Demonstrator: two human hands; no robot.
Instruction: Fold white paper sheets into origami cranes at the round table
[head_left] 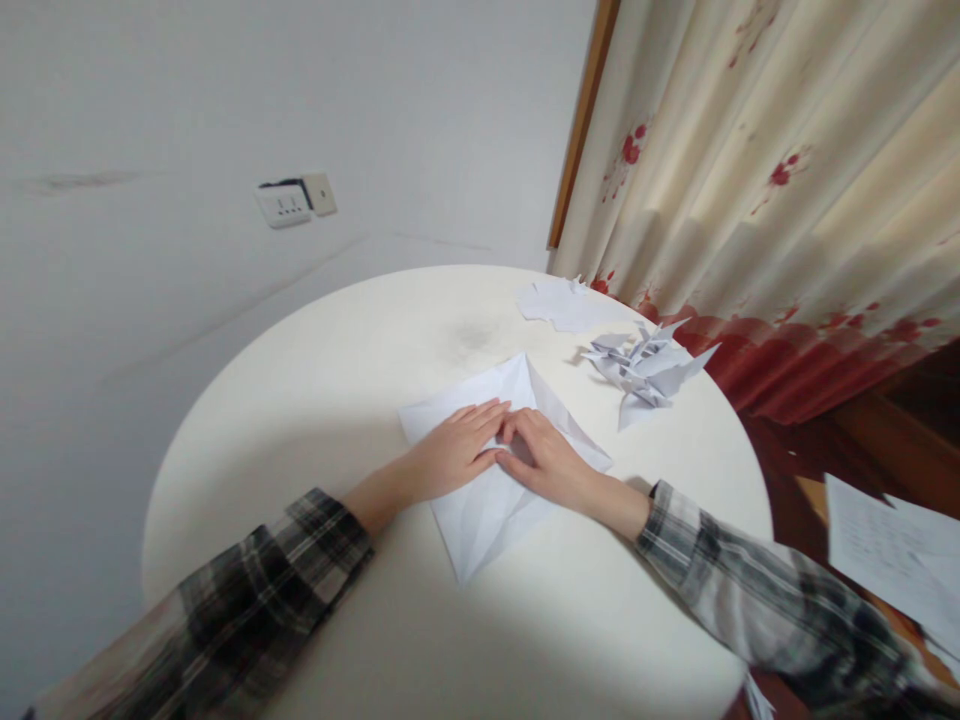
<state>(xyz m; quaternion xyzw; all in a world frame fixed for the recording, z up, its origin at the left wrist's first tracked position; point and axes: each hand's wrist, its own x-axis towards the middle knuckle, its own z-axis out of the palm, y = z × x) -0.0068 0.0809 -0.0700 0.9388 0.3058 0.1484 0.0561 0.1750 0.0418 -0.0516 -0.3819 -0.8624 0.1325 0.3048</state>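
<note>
A creased white sheet of paper (487, 505) lies on the round white table (300, 420), partly folded. My left hand (457, 448) rests flat on the sheet with its fingers stretched out to the right. My right hand (544, 455) lies on the sheet beside it, fingers pressed down on the paper, and the fingertips of both hands meet near the sheet's middle. Both sleeves are dark plaid.
Several folded paper cranes (645, 365) sit in a heap at the table's right side. More white paper (562, 300) lies at the far edge. A floral curtain (750, 180) hangs to the right, a wall socket (289, 200) on the wall behind. Loose sheets (892, 555) lie low on the right.
</note>
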